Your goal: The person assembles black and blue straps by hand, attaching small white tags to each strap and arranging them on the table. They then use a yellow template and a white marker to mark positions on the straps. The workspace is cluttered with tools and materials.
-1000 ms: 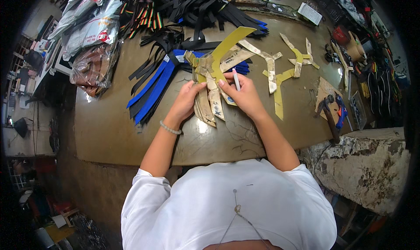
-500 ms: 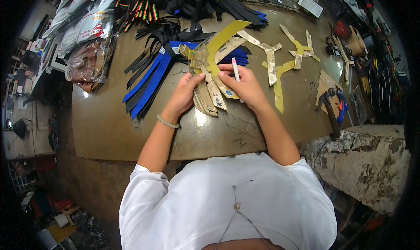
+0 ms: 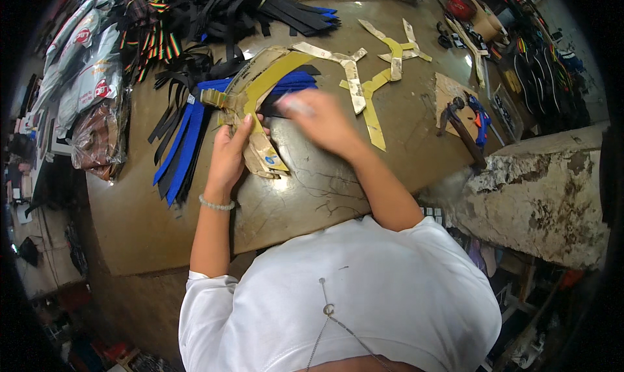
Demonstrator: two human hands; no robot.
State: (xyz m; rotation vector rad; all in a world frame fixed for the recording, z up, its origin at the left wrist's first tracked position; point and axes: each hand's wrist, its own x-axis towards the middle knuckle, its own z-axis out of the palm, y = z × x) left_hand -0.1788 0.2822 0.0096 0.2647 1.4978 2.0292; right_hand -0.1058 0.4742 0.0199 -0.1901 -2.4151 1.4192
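Several inked templates (image 3: 257,89), left hand (image 3: 228,152) gripping

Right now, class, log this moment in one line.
left hand: holding yellow-beige pieces; right hand: blurred, grip unclear; nearby: blue straps

In front of me, a brown surface (image 3: 143,235) with blue-and-black straps (image 3: 186,156), Y-shaped pieces (image 3: 371,108) and a tan board (image 3: 447,89)

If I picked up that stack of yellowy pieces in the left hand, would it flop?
The stack looks fairly stiff, since its long arms don't droop beyond the left hand. It's probably light, as the pieces look thin. They might slide apart, because their edges don't line up.
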